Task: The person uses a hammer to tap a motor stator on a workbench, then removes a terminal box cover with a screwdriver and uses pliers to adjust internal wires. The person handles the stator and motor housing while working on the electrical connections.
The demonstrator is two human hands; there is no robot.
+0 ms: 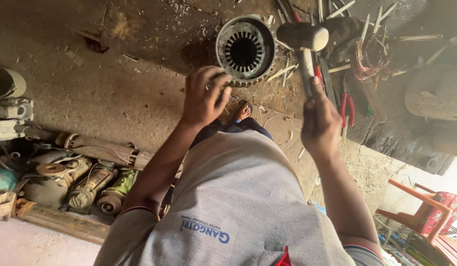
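The left hand point(203, 96) curls its fingers over the lower rim of a round, slotted motor stator point(245, 49) that stands on edge on the dusty counter point(140, 29), its hollow core facing the camera. The right hand point(321, 122) is clenched around the handle of a mallet point(303, 42), whose blunt head is raised just beside the stator's right edge. Red-handled pliers point(348, 106) and a tangle of copper wire point(369, 56) lie on the counter to the right, while old motors point(93, 184) rest on the floor at the left.
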